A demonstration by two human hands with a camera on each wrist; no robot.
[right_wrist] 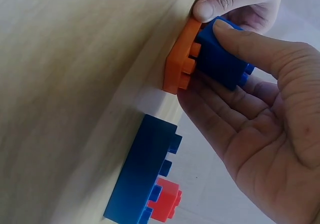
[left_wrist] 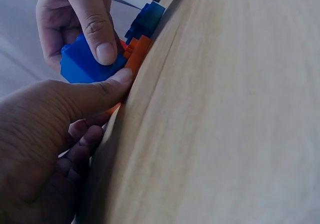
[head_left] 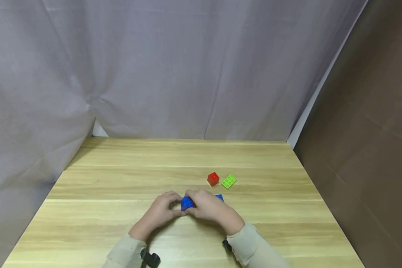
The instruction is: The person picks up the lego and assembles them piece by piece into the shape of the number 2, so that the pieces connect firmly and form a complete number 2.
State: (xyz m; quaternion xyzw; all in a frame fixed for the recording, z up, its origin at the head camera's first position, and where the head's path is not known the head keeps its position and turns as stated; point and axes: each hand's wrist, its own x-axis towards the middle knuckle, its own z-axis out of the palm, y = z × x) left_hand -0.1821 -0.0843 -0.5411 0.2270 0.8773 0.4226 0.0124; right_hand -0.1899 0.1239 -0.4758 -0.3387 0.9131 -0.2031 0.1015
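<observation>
Both hands meeting low over the near middle of the wooden worktop [head_left: 120, 178], working on one small brick. Left hand [head_left: 160, 212] curled, thumb tip pressed against the edge of an orange plate [right_wrist: 181, 59] lying flat on the wood, seemingly to keep it from sliding. Right hand [head_left: 206, 206] pinching a blue brick [right_wrist: 222, 54] between thumb on top and fingers cupped beneath, holding it against the orange plate's studs, apparently so the two line up for pressing together. From the head view only a corner of the blue brick visible between the knuckles; orange plate hidden there under the fingers. Whether the blue brick is already seated on the studs or only touching them: cannot tell. Just beside the right hand, on its far side, a longer blue brick [right_wrist: 142, 174] resting on the wood, studs turned sideways in the right wrist view, close enough to reach without shifting the arms. Further back and apart from the hands, a red cube brick [head_left: 213, 179] and a lime green flat brick [head_left: 229, 181] sitting near each other, not touching. Pale grey curtain [head_left: 154, 67] behind the worktop, brown panel [head_left: 372, 130] to the right. Beige sleeves and dark wrist straps at the near edge.
</observation>
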